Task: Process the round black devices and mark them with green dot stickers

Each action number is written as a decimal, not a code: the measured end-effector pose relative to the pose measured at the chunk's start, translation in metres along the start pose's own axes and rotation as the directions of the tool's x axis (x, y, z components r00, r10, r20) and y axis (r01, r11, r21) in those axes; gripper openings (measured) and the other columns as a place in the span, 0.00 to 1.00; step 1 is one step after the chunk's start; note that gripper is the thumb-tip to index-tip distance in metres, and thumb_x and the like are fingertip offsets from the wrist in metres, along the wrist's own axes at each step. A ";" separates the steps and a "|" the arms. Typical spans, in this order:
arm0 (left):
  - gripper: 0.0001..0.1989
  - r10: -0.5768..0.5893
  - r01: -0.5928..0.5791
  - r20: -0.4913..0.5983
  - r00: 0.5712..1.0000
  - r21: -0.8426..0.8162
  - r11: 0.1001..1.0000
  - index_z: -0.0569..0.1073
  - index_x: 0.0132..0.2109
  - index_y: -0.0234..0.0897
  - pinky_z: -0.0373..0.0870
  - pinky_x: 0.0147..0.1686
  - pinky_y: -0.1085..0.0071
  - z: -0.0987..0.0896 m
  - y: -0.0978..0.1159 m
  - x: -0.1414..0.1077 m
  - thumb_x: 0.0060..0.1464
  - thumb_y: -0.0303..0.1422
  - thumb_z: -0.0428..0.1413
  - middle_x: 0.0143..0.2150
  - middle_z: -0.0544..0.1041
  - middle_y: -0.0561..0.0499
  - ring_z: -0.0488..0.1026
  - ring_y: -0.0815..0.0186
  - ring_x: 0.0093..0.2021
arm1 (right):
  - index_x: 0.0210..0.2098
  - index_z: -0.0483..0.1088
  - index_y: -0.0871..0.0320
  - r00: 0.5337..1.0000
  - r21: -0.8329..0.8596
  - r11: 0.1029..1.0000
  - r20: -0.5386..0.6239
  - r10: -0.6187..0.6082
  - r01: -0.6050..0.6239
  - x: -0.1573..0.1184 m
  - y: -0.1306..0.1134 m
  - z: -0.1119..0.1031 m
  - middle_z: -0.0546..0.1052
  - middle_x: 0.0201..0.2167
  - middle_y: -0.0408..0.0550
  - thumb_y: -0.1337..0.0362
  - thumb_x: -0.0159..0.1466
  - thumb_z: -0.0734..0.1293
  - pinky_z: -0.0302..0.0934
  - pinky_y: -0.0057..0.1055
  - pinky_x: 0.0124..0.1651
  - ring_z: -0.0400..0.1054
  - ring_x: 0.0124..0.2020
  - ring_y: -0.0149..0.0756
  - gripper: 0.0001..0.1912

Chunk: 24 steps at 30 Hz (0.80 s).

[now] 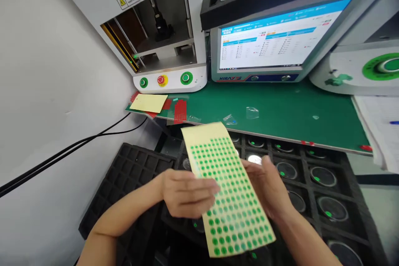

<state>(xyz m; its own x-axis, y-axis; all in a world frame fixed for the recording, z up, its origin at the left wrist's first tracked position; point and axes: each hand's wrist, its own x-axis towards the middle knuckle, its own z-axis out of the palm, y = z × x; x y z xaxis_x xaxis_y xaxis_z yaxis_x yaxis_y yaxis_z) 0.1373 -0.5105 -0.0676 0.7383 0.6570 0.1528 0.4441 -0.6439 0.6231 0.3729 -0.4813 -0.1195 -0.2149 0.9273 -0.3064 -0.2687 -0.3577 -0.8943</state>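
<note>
A pale yellow sheet of round green stickers (232,191) is held up at a tilt, with several spots bare in its top rows. My left hand (190,193) grips the sheet at its left edge, fingers lying across the front; its thumb is hidden. At the right edge is my right hand (271,189), its thumb raised apart from the sheet and its fingers passing partly behind it. Whether those fingers touch the back cannot be seen. Beneath both hands, a black foam tray (301,160) holds round clear-rimmed discs (333,208), several bearing a green dot.
Another black compartment tray (137,166) lies left. A green bench (280,108) carries plastic scraps, red tape pieces (180,111) and a yellow sheet (149,102). Behind stand a press machine (170,79) and a monitor (274,41), with a foam tray (237,4) on top. Black cables (77,143) cross left.
</note>
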 end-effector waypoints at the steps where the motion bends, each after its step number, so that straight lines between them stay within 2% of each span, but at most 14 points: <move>1: 0.13 0.128 -0.131 0.070 0.989 0.049 0.990 0.78 0.47 0.51 0.70 0.52 0.77 0.014 0.005 -0.004 0.58 0.28 0.56 0.53 0.74 0.61 0.75 0.70 0.52 | 0.19 0.71 0.63 0.984 0.072 0.985 0.102 0.148 -0.156 -0.006 -0.003 0.002 0.71 0.21 0.57 0.31 0.42 0.70 0.68 0.43 0.31 0.71 0.26 0.46 0.37; 3: 0.17 0.244 -0.191 -0.200 0.949 0.251 0.949 0.75 0.51 0.46 0.57 0.64 0.77 0.035 0.007 -0.008 0.58 0.24 0.55 0.56 0.73 0.58 0.70 0.72 0.58 | 0.24 0.72 0.63 0.922 0.159 0.918 0.208 0.328 -0.363 -0.017 -0.004 0.000 0.73 0.23 0.55 0.46 0.36 0.79 0.69 0.43 0.35 0.71 0.26 0.44 0.29; 4: 0.19 0.182 -0.087 -0.422 0.888 0.234 0.968 0.74 0.54 0.45 0.50 0.68 0.72 0.043 0.006 -0.007 0.58 0.24 0.54 0.57 0.72 0.57 0.67 0.70 0.62 | 0.28 0.74 0.63 0.916 0.175 0.906 0.192 0.352 -0.385 -0.022 -0.002 -0.004 0.75 0.26 0.54 0.52 0.37 0.81 0.70 0.43 0.36 0.72 0.27 0.43 0.26; 6: 0.19 -0.220 0.094 -0.665 0.713 -0.221 0.971 0.71 0.59 0.44 0.50 0.68 0.59 0.051 0.002 -0.004 0.62 0.30 0.52 0.60 0.71 0.51 0.64 0.62 0.64 | 0.30 0.75 0.63 0.933 0.187 0.915 0.119 0.341 -0.358 -0.032 0.004 -0.011 0.76 0.28 0.54 0.54 0.42 0.80 0.71 0.43 0.38 0.73 0.27 0.41 0.22; 7: 0.19 -0.443 0.085 -0.586 0.678 -0.536 0.840 0.71 0.59 0.42 0.56 0.65 0.55 0.054 0.000 0.000 0.63 0.36 0.51 0.60 0.70 0.47 0.65 0.58 0.64 | 0.30 0.75 0.63 0.938 0.183 0.920 0.088 0.335 -0.346 -0.037 0.007 -0.014 0.77 0.28 0.54 0.53 0.45 0.79 0.71 0.42 0.38 0.73 0.27 0.41 0.22; 8: 0.22 -0.590 0.057 -0.410 0.696 -0.787 0.614 0.72 0.59 0.38 0.61 0.62 0.54 0.056 0.000 0.003 0.63 0.44 0.50 0.60 0.70 0.42 0.67 0.54 0.62 | 0.29 0.75 0.63 0.940 0.167 0.926 0.074 0.332 -0.340 -0.041 0.010 -0.016 0.77 0.28 0.54 0.52 0.45 0.79 0.72 0.41 0.37 0.73 0.27 0.41 0.22; 10: 0.33 -0.598 0.082 -0.034 0.801 -0.983 0.165 0.75 0.55 0.31 0.67 0.57 0.54 0.061 0.002 0.011 0.55 0.55 0.55 0.56 0.73 0.36 0.72 0.50 0.57 | 0.30 0.76 0.63 0.936 0.108 0.933 0.119 0.330 -0.343 -0.048 0.016 -0.016 0.77 0.28 0.53 0.55 0.46 0.79 0.72 0.37 0.36 0.73 0.28 0.41 0.19; 12: 0.34 -0.544 0.164 0.140 0.828 -0.986 -0.005 0.75 0.54 0.29 0.69 0.55 0.56 0.067 0.008 0.017 0.49 0.53 0.62 0.54 0.74 0.34 0.73 0.49 0.54 | 0.31 0.75 0.63 0.917 0.000 0.948 0.252 0.309 -0.320 -0.054 0.020 -0.014 0.77 0.28 0.53 0.55 0.51 0.76 0.71 0.34 0.35 0.74 0.28 0.41 0.17; 14: 0.29 -0.558 0.198 0.130 0.820 -0.978 0.063 0.74 0.57 0.31 0.69 0.56 0.58 0.072 0.017 0.021 0.55 0.46 0.61 0.55 0.73 0.36 0.73 0.53 0.55 | 0.29 0.73 0.64 0.938 -0.153 0.975 0.283 0.200 -0.162 -0.057 0.021 -0.013 0.76 0.26 0.52 0.53 0.56 0.73 0.71 0.31 0.31 0.74 0.27 0.40 0.17; 16: 0.24 -0.603 0.210 0.049 0.796 -0.957 0.200 0.73 0.58 0.32 0.67 0.59 0.63 0.073 0.024 0.022 0.61 0.43 0.57 0.57 0.73 0.39 0.72 0.58 0.56 | 0.33 0.72 0.63 0.975 -0.438 0.872 0.125 -0.182 0.219 -0.060 0.018 -0.013 0.77 0.27 0.51 0.55 0.60 0.71 0.70 0.29 0.32 0.74 0.28 0.37 0.15; 17: 0.23 -0.622 0.232 0.020 0.783 -0.937 0.262 0.73 0.59 0.32 0.66 0.59 0.65 0.073 0.028 0.021 0.63 0.42 0.55 0.57 0.73 0.41 0.72 0.61 0.57 | 0.37 0.72 0.63 0.894 -0.617 0.681 0.086 -0.440 0.394 -0.061 0.016 -0.012 0.77 0.31 0.51 0.59 0.61 0.71 0.70 0.28 0.35 0.74 0.31 0.36 0.12; 19: 0.21 -0.648 0.285 0.021 0.762 -0.908 0.306 0.73 0.59 0.33 0.67 0.58 0.70 0.069 0.033 0.019 0.64 0.41 0.53 0.57 0.73 0.44 0.72 0.65 0.55 | 0.42 0.71 0.63 0.622 -0.815 0.222 0.203 -0.756 0.536 -0.062 0.010 -0.011 0.76 0.38 0.53 0.69 0.62 0.70 0.68 0.31 0.44 0.72 0.39 0.35 0.09; 21: 0.20 -0.638 0.312 0.052 0.769 -0.901 0.303 0.73 0.59 0.33 0.68 0.56 0.73 0.065 0.039 0.018 0.65 0.39 0.52 0.56 0.74 0.46 0.73 0.66 0.54 | 0.43 0.70 0.64 0.521 -0.797 0.019 0.375 -0.767 0.603 -0.062 0.004 -0.007 0.75 0.42 0.55 0.74 0.62 0.68 0.64 0.36 0.48 0.69 0.44 0.37 0.09; 24: 0.17 -0.607 0.348 0.051 0.793 -0.856 0.383 0.74 0.56 0.34 0.67 0.55 0.74 0.059 0.046 0.016 0.66 0.36 0.51 0.55 0.75 0.48 0.73 0.68 0.52 | 0.45 0.69 0.63 0.557 -0.728 0.078 0.446 -0.701 0.682 -0.060 0.000 0.000 0.76 0.41 0.51 0.76 0.63 0.67 0.64 0.38 0.49 0.68 0.45 0.37 0.11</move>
<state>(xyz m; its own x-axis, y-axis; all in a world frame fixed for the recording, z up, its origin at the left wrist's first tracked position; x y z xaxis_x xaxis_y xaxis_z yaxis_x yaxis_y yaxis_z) 0.1996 -0.5527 -0.0817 0.3420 0.8920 -0.2958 -0.0079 0.3175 0.9482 0.3861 -0.5370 -0.1013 -0.3503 0.7180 0.6014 0.5157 0.6839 -0.5161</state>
